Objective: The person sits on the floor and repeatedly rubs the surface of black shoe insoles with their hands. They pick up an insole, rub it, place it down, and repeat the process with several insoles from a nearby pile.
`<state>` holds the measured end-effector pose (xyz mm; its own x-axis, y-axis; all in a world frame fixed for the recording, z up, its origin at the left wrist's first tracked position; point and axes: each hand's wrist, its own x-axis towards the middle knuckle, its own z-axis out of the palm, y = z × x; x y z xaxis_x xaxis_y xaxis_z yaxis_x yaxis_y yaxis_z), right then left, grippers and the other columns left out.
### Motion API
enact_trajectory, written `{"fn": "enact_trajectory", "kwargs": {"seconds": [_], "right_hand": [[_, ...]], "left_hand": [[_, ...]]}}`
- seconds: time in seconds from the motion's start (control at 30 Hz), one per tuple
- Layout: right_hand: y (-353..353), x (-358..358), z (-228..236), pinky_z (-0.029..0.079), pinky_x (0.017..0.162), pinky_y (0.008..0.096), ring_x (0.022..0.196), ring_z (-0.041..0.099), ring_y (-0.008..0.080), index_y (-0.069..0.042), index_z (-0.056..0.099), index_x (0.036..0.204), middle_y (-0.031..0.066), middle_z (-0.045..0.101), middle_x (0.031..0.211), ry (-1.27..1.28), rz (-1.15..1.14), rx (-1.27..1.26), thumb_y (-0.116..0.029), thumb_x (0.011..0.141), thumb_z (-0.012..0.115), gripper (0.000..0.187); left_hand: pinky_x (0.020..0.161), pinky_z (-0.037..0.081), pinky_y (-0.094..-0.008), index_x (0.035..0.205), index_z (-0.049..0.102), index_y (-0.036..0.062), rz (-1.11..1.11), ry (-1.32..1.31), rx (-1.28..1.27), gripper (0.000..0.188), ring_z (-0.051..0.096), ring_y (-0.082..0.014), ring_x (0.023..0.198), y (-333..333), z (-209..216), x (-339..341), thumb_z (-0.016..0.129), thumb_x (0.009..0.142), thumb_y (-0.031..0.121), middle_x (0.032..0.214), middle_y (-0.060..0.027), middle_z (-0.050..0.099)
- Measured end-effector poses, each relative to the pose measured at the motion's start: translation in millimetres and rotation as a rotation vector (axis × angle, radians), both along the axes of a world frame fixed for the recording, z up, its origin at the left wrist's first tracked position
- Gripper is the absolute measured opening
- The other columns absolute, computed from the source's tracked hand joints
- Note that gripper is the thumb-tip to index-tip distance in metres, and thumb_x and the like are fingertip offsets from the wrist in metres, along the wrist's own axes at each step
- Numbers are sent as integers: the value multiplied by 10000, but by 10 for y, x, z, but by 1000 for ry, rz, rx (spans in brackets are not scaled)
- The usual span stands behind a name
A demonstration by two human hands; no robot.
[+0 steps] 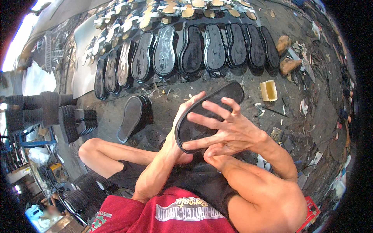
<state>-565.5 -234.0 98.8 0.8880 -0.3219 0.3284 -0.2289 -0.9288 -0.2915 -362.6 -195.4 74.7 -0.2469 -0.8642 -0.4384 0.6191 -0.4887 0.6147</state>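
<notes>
A black shoe sole (229, 93) is tilted in front of me, above my crossed legs. My left hand (177, 134) grips it along its left edge, thumb up beside the rim and the other fingers hidden behind. Across its upper face lies my right hand (227, 128), fingers stretched and spread. Its fingertips seem to touch the surface. On the floor to the left rests a dark sole (131, 116) with another beneath it. Partly behind my left forearm is a dark clog with holes (153, 136).
Beyond my hands runs a row of black soles (191, 48), and behind it rows of sandals with white straps (147, 19). A yellow tub (269, 91) and two brown foot-shaped blocks (289, 66) are at right. Stacked dark soles (70, 124) stand left. Scraps litter the floor.
</notes>
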Motion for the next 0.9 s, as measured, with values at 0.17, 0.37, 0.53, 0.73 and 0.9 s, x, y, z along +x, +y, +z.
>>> {"fn": "enact_trajectory", "kwargs": {"seconds": [0.17, 0.37, 0.53, 0.73, 0.9], "right_hand": [[-81, -120, -147, 75, 1283, 580, 1628, 188, 355, -470, 571, 1559, 112, 275, 1790, 46, -396, 103, -713, 1094, 306, 588], [33, -172, -181, 51, 1286, 602, 1629, 200, 325, -552, 525, 1558, 3, 336, 1773, 63, -425, 52, -660, 1081, 426, 499], [300, -69, -213, 124, 1262, 654, 1619, 219, 372, -397, 565, 1577, 62, 288, 1789, 71, -305, 71, -567, 1115, 428, 511], [-160, -138, -218, 161, 1250, 648, 1630, 200, 372, -417, 594, 1543, 59, 279, 1794, 12, -595, 108, -561, 1089, 501, 485], [206, -64, -200, 207, 1257, 599, 1596, 277, 388, -335, 584, 1571, 143, 330, 1749, -236, -366, 407, -639, 1059, 538, 597]], "left_hand": [[1030, 607, -473, 1440, 638, 62, 37, 600, 269, 495, 752, -300, 1138, -211, -256, 199, 411, 1160, 401, 1323, -174, 741], [923, 648, -405, 1349, 693, 36, 65, 578, 199, 440, 784, -279, 977, -247, -80, 116, 452, 1155, 349, 1169, -163, 797], [879, 655, -450, 1362, 683, 10, 170, 630, 295, 564, 783, -378, 950, -292, -296, -8, 472, 1114, 470, 1198, -230, 769], [1122, 532, -529, 1473, 608, -17, 73, 654, 175, 664, 720, -390, 1173, -97, -364, 124, 403, 1118, 506, 1282, -267, 737], [1061, 576, -489, 1406, 646, -36, 142, 681, 134, 687, 749, -359, 1097, -148, -364, 68, 415, 1100, 535, 1255, -238, 754]]}}
